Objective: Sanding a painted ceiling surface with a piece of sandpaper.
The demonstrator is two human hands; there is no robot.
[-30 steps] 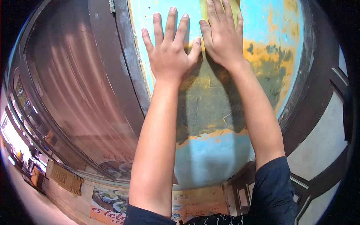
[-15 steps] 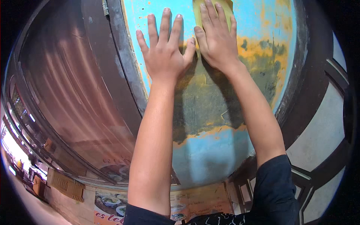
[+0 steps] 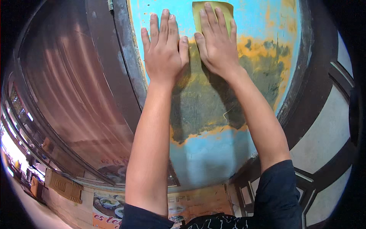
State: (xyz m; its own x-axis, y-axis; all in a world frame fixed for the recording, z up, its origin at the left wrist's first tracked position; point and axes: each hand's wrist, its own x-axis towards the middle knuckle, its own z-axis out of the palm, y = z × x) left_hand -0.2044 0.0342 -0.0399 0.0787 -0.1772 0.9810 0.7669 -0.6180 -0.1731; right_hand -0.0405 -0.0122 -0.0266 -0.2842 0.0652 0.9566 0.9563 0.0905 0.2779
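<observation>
Under my right hand (image 3: 221, 47) lies a yellowish sheet of sandpaper (image 3: 197, 15), pressed against an upright light-blue panel (image 3: 211, 152). The fingers of that hand stretch upward over the sheet, holding it to the surface, and its thumb lies at the left edge. My left hand (image 3: 164, 53) rests on the same panel to the left of the sandpaper, palm down, fingers extended and thumb apart, with nothing in it. Below both hands the paint is worn into a dark grey-brown patch (image 3: 202, 103) with orange edges.
A dark frame (image 3: 126, 57) borders the panel on the left, beside a reddish reflective pane (image 3: 72, 84). More dark framing with pale panes (image 3: 324, 122) curves along the right. Low down are a printed food banner (image 3: 206, 200) and a tan slatted object (image 3: 63, 185).
My right hand and the sandpaper have slid slightly down and left. My left hand has shifted a little, its fingers closer together. The whole view has tilted slightly.
</observation>
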